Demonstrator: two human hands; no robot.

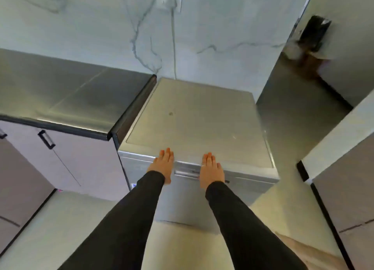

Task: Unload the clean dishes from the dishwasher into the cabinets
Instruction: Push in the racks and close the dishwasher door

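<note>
A silver freestanding dishwasher (198, 120) stands in front of me with its door closed, so no dishes show. My left hand (163, 164) lies flat with straight fingers on the front top edge, left of the recessed door handle (186, 172). My right hand (211, 169) rests the same way on the edge over the handle's right end. Both arms wear black sleeves.
A steel countertop (66, 95) with a dark edge adjoins the dishwasher's left side, above pale cabinets with a black handle (46, 139). A marble wall (202, 33) with a socket and cord rises behind. Another cabinet (344, 184) stands to the right. Pale floor lies below.
</note>
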